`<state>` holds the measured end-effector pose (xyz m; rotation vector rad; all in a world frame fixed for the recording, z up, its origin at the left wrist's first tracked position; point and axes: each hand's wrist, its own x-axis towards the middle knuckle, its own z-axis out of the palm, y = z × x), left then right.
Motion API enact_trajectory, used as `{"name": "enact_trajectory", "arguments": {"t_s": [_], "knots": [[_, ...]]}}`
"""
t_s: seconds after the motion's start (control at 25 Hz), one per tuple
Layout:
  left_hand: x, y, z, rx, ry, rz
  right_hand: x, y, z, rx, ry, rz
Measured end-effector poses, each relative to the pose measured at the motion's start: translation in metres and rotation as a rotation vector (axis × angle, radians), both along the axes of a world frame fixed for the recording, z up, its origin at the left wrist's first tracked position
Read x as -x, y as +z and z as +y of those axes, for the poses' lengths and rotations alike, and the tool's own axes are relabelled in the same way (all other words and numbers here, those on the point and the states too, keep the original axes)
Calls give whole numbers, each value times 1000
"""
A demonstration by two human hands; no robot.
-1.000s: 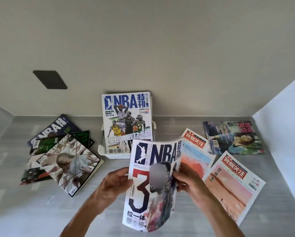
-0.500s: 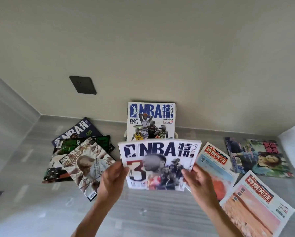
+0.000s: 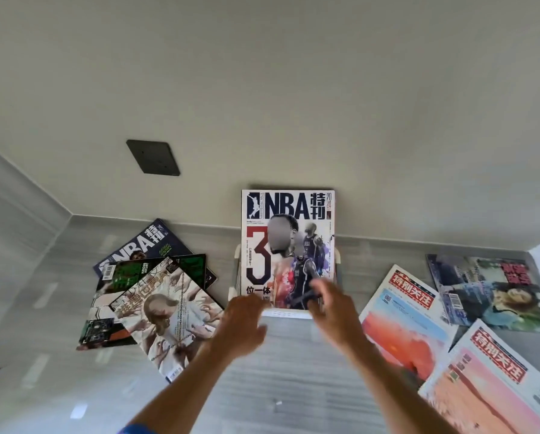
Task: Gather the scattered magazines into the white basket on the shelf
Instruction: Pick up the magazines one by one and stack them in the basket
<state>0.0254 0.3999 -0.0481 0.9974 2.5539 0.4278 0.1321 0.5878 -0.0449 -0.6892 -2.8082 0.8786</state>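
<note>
— Since half a second ago, what has moved?

— Before, both hands held the NBA magazine with the big "3" (image 3: 287, 249) in the air in front of the white basket (image 3: 289, 314). Now it stands upright inside the basket, leaning back to the wall. It covers the other NBA issue that was seen there before.

— And the hands?

— The left hand (image 3: 242, 327) is just in front of the basket's left corner, fingers loose and spread, holding nothing. The right hand (image 3: 331, 311) is also relaxed and empty; its fingertips are at the lower right edge of the cover. It is blurred, so I cannot tell if they touch it.

— What lies on the shelf (image 3: 287, 371)?

— At the left, a fan of three magazines (image 3: 156, 296), overlapping. At the right, two red-title papers (image 3: 409, 311) and one colourful magazine (image 3: 494, 292) near the corner. A dark plate (image 3: 153, 157) is on the wall.
</note>
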Motion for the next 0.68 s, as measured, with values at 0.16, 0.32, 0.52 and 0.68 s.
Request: {"name": "enact_trajectory", "arguments": {"t_s": [0.16, 0.32, 0.52, 0.68], "knots": [[-27, -18, 2, 54, 45, 95, -31, -21, -23, -241, 199, -259], [-67, -13, -17, -4, 60, 71, -75, -9, -46, -195, 187, -268], [-164, -3, -82, -218, 4, -65, -170, 3, -81, -30, 214, -319], [-127, 27, -62, -636, 412, -331, -154, 28, -40, 479, -254, 181]]}}
